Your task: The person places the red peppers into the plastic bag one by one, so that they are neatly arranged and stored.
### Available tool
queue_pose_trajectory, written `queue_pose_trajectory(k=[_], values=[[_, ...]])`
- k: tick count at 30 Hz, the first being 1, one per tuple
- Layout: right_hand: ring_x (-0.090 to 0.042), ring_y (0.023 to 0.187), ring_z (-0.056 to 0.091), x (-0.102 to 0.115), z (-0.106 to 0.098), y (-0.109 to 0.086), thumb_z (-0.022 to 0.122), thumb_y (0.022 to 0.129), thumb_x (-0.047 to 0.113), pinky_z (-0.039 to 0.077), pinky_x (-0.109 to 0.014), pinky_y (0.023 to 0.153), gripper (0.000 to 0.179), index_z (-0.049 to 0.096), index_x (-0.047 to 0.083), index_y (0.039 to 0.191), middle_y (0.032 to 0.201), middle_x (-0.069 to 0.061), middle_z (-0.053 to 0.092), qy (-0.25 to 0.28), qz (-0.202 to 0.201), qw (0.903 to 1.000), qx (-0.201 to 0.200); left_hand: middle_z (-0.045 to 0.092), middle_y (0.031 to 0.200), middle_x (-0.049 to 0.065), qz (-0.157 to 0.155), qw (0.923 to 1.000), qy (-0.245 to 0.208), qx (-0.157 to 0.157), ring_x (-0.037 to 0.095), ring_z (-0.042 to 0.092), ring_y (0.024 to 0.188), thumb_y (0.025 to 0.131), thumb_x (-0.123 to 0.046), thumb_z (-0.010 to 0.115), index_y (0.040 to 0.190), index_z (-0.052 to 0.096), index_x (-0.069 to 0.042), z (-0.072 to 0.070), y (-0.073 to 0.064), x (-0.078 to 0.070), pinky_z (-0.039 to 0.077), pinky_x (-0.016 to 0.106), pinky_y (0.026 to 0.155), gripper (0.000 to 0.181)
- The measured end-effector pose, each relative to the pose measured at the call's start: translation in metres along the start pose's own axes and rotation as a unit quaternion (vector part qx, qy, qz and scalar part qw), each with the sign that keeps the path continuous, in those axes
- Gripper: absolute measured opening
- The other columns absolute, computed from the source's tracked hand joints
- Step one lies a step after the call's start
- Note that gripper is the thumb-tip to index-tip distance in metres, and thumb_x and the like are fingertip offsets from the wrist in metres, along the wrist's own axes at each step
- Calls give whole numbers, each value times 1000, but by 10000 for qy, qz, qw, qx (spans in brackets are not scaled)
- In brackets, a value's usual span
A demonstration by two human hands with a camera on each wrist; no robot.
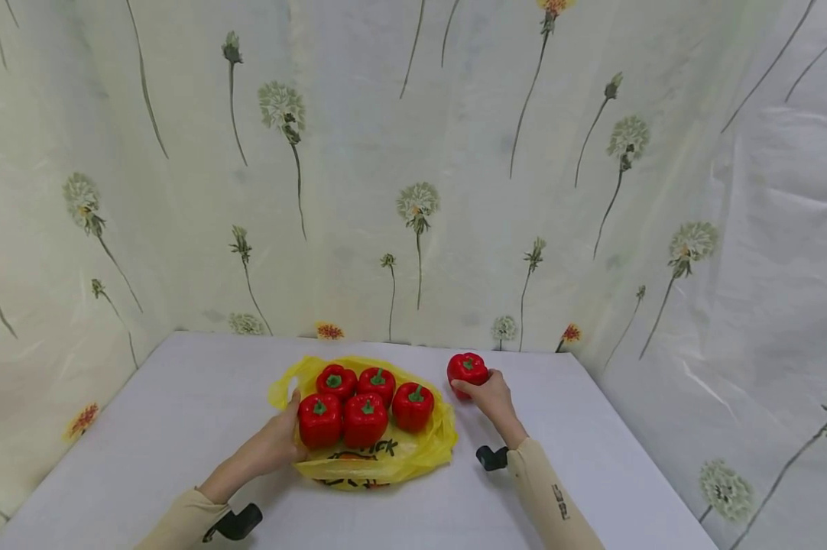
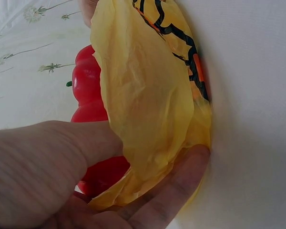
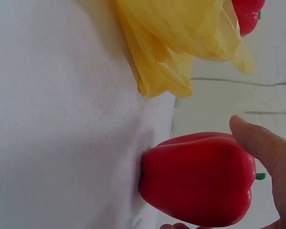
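Note:
Several red bell peppers (image 1: pixel 365 420) with green stems sit upright on a yellow plastic bag (image 1: pixel 420 458), which is spread open around them. My left hand (image 1: pixel 279 439) holds the bag's left edge, beside the front left pepper. In the left wrist view, the thumb of the left hand (image 2: pixel 43 162) reaches inside the bag's rim and the fingers lie along the outside, beneath it. Apart from the bag, to its right, a single red bell pepper (image 1: pixel 465 368) stands on the table. My right hand (image 1: pixel 492 397) curls around it, thumb at its near side; part of the fingers is hidden behind it.
A white-covered table (image 1: pixel 544 489) carries everything. Behind and at both sides hangs a pale curtain (image 1: pixel 358 191) printed with dandelions. A dark wrist camera (image 1: pixel 238 523) is strapped under the left forearm, and another dark camera (image 1: pixel 491 458) under the right.

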State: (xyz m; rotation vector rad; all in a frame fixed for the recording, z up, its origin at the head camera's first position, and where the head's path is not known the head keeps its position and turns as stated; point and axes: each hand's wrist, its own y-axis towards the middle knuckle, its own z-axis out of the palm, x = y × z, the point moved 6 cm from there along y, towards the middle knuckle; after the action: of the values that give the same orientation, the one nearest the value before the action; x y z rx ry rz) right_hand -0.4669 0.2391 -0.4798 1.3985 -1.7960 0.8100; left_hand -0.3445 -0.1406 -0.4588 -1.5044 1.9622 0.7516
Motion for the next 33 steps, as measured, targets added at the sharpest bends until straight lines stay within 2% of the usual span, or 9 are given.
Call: queue_pose_trajectory(k=[6,12,26,29,33], values=[[-43,128,40,-1,1,1,74,81,37,41,-54,102,90,27,-10,141,143,-30,39,16,51,10000,8,52,133,33,69,10000,36,-40,25,57,89,62,7,82,146,12,18,0,-1,0,54,34,70,110],[-43,130,37,-3,2,0,74,82,29,41,-54,102,86,26,-8,142,143,-28,38,35,242,9997,7,51,134,33,79,10000,26,-33,29,59,98,61,6,83,145,13,19,0,0,0,54,42,80,110],[-44,130,35,-5,-3,-2,72,83,27,42,-55,101,84,24,-8,142,143,-29,36,62,205,9998,18,49,137,33,207,9998,45,-64,33,59,107,61,6,84,145,12,19,2,0,1,52,47,87,112],[-44,130,35,-4,-6,-4,72,83,26,42,-56,101,84,24,-8,142,143,-28,36,91,161,9998,12,49,137,32,158,9999,23,-50,30,59,103,61,6,84,146,12,18,2,0,1,54,44,85,111],[-44,130,34,-2,-9,-6,72,83,26,43,-56,100,84,24,-8,142,143,-28,36,87,98,9999,15,49,137,33,0,10000,-15,-6,24,57,88,63,7,82,146,12,17,2,-1,1,54,33,69,109]])
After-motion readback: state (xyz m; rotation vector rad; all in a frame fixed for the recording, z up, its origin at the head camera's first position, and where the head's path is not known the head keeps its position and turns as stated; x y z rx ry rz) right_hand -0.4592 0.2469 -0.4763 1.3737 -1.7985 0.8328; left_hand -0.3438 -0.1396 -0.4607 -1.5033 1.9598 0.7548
